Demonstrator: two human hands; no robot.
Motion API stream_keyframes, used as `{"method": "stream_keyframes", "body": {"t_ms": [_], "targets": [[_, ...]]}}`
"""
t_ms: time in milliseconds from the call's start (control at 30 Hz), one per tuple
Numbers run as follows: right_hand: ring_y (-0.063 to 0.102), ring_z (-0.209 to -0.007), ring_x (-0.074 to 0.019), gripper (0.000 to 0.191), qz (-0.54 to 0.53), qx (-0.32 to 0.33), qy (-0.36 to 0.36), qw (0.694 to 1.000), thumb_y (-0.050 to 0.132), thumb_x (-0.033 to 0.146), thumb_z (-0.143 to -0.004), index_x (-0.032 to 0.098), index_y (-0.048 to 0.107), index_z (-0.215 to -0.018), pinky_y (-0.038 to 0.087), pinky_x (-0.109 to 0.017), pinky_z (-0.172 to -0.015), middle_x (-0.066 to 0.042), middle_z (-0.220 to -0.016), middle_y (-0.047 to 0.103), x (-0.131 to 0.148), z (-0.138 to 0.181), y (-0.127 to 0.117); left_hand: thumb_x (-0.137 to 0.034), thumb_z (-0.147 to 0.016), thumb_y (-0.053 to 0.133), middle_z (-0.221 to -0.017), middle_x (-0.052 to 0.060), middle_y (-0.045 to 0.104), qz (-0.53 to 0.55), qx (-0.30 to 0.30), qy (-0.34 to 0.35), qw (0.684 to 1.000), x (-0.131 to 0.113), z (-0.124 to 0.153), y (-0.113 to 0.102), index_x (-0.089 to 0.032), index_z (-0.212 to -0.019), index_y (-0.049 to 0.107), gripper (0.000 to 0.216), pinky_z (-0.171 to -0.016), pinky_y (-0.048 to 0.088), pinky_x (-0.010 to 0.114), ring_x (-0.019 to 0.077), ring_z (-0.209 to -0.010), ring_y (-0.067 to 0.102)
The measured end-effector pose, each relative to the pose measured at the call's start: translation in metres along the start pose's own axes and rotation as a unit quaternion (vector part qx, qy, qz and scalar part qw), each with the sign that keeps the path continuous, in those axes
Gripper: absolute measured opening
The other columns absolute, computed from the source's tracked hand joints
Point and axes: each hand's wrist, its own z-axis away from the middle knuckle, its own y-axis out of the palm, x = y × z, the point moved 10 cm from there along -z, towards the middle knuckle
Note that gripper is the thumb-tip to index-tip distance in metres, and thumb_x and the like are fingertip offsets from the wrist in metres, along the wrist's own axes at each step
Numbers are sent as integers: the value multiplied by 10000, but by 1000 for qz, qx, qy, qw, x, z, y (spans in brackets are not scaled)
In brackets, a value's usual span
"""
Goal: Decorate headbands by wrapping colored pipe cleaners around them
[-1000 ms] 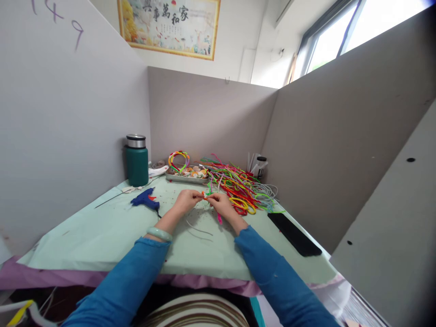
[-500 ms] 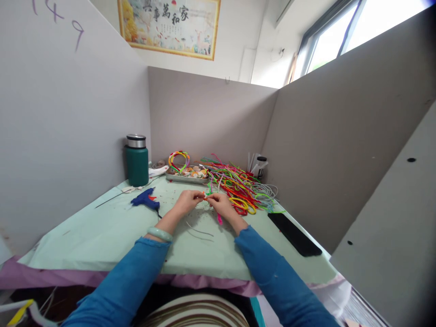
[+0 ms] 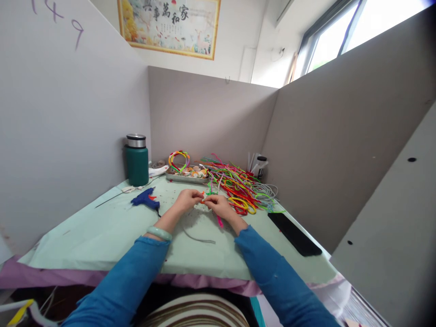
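Observation:
Over the middle of the table, my left hand [image 3: 188, 198] and my right hand [image 3: 219, 205] meet with fingertips pinched. Between them is a small orange pipe cleaner [image 3: 203, 201], mostly hidden by the fingers. A thin grey wire [image 3: 199, 240] curves below the hands towards me; whether it joins the orange piece, I cannot tell. Under my right hand shows a pink strip [image 3: 220, 221]. Just beyond it lies a heap of coloured pipe cleaners [image 3: 235, 181], with green and purple ends close to my fingers.
Left of my hands lies a blue glue gun [image 3: 146, 198], and a green flask [image 3: 136, 163] stands behind it. At the back, a metal tray [image 3: 187, 179] holds small pieces beside a multicoloured ring [image 3: 179, 160]. A black flat object [image 3: 294, 234] lies at right. Partitions enclose the table.
Both hands have shifted slightly left, still pinched together at the orange piece. The grey wire below them has swung; its two strands now look like nearly one curve.

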Motion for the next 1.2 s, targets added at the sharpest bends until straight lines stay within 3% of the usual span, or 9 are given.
{"method": "stream_keyframes", "body": {"t_ms": [133,233,400,533,700,933,1200], "targets": [[523,-621,-126,183,-6,4,-13,1000,536,270,-776,186,696,-802,386,-228,-588,-6,-708,632,7,2,0,-251,-672,591,-708,28,650,87,16,-25,996,3,2,5,-131,-885,617,245,-430,416,186,118,-572,584],[492,-581,-115,179,-10,-7,2,1000,538,268,-766,176,689,-792,366,-221,-555,1,-665,608,7,1,-2,-256,-673,612,-676,9,632,105,-6,-20,994,3,2,2,-144,-890,563,249,-403,408,184,106,-503,571],[453,-528,-103,186,-24,-53,59,997,544,281,-744,145,667,-715,343,-218,-516,6,-589,562,-3,0,-12,-281,-710,592,-673,13,646,40,-64,15,997,-3,2,-11,-158,-783,579,143,-455,435,195,121,-555,604],[446,-513,-103,178,-37,-73,79,993,561,280,-715,136,648,-660,336,-218,-504,10,-553,543,-9,-1,-18,-254,-727,591,-754,29,696,-66,-101,107,987,-23,6,-18,-172,-776,659,118,-636,478,243,141,-672,623],[450,-520,-105,187,-38,-79,79,993,562,289,-709,134,650,-652,338,-223,-514,9,-552,544,-12,-2,-20,-211,-761,564,-923,41,718,-111,-83,165,976,-36,9,-12,-192,-848,720,180,-791,463,260,167,-848,639],[452,-524,-106,191,-38,-76,77,993,558,296,-707,135,646,-654,338,-224,-511,7,-556,540,-13,-2,-18,-186,-741,581,-948,52,716,-120,-51,147,981,-34,8,-5,-181,-894,733,216,-801,460,262,193,-881,645],[451,-524,-102,174,-38,-63,69,995,549,272,-716,135,645,-667,337,-216,-500,8,-565,540,-3,1,-14,-210,-753,567,-857,40,720,-136,-25,122,983,-23,4,1,-179,-917,733,235,-745,449,231,166,-791,628]]}}
